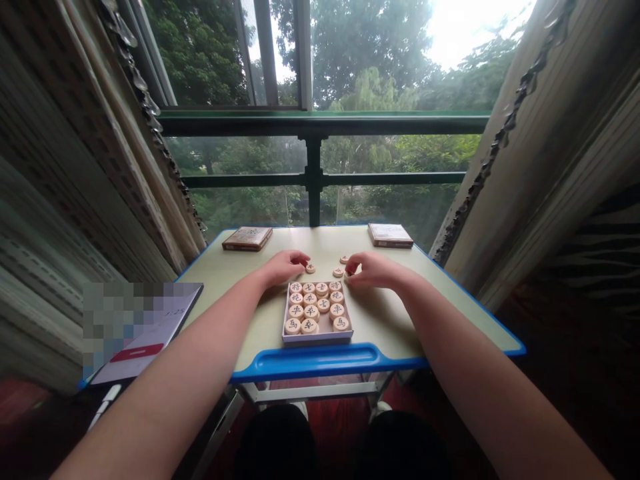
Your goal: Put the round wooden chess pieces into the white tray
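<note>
My left hand (287,267) is closed, with its fingertips on the left edge of a round wooden Chinese chess piece (311,269) on the table. My right hand (370,269) is curled in a pinch; a pale Chinese chess piece shows partly at its fingertips, mostly hidden by the fingers. Beside those fingers lie two loose pieces, one nearer (339,272) and one farther back (344,259). Between my forearms sits a shallow open box (317,337) of pieces in rows, marked with dark characters. A gap shows in its front row, right of the middle.
Two flat brown-edged boxes stand at the back left (247,238) and back right (390,235) of the pale table (390,320). A blue pen groove (315,359) runs along its front edge. A notebook-like item (150,337) lies at left. Curtains flank the railed window.
</note>
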`<state>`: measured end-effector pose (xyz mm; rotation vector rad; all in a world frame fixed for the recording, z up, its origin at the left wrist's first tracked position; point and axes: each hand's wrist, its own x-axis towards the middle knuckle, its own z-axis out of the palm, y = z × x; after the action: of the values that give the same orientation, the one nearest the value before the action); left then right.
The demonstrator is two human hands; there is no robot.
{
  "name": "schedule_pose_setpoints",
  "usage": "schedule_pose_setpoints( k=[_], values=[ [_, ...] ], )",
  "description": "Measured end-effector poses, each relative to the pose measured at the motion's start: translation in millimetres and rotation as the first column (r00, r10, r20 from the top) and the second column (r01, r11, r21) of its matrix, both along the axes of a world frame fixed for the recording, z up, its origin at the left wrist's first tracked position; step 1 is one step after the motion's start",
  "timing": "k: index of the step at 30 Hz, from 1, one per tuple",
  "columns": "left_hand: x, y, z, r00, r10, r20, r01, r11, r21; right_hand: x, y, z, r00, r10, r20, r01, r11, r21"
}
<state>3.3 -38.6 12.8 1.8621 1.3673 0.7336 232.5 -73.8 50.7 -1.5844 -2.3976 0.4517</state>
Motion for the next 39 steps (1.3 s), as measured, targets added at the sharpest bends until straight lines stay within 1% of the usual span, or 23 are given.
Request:
schedule_pose_setpoints(
  k=[2, 4, 7, 10, 15, 19, 26, 30, 33, 39],
  values=[
    [0.7, -0.3, 1.0, 1.0, 0.0, -0.007, 0.0, 1.0, 0.003, -5.8, -5.1, 2.1, 0.993, 0.08, -0.091, -0.075, 0.996, 0.048],
    [0.6, 0.6, 0.4, 1.0, -0.007, -0.008, 0.007, 1.0, 0.008, -12.3, -11.3, 3.2, 0.964, 0.211, -0.16, -0.197, 0.976, 0.096],
    [-0.6, 2.5, -1.7, 1.0, -0.009, -0.002, 0.009, 1.0, 0.016, -20.2, -20.0, 2.9, 0.917, 0.362, -0.165, -0.343, 0.93, 0.134],
    [-2.0, 2.8, -1.8, 0.999, -0.016, 0.035, 0.016, 1.0, 0.011, -24.0, -24.6, 2.0, 0.891, 0.425, -0.158, -0.403, 0.902, 0.154],
    [-2.1, 0.7, 2.2, 0.994, -0.027, 0.105, 0.03, 0.999, -0.027, -26.1, -25.5, 0.4, 0.888, 0.443, -0.123, -0.422, 0.892, 0.165],
    [-1.3, 0.2, 2.8, 0.992, -0.016, 0.122, 0.021, 0.999, -0.042, -27.5, -25.7, -1.0, 0.89, 0.448, -0.087, -0.432, 0.888, 0.158],
    [-2.4, -0.6, 3.5, 0.99, -0.02, 0.14, 0.027, 0.998, -0.051, -29.6, -32.1, 3.0, 0.872, 0.482, -0.085, -0.468, 0.872, 0.141],
    [-1.9, -0.8, 4.4, 0.991, -0.013, 0.131, 0.021, 0.998, -0.061, -33.4, -36.7, 1.7, 0.868, 0.494, -0.046, -0.481, 0.86, 0.171],
    [-1.8, 1.1, 2.4, 0.991, -0.024, 0.132, 0.03, 0.999, -0.043, -35.5, -36.7, -0.4, 0.865, 0.501, -0.019, -0.488, 0.851, 0.193],
    [-2.0, 2.8, 0.7, 0.989, -0.031, 0.143, 0.036, 0.999, -0.033, -36.8, -33.8, -2.1, 0.882, 0.47, 0.007, -0.459, 0.858, 0.23]
  ],
)
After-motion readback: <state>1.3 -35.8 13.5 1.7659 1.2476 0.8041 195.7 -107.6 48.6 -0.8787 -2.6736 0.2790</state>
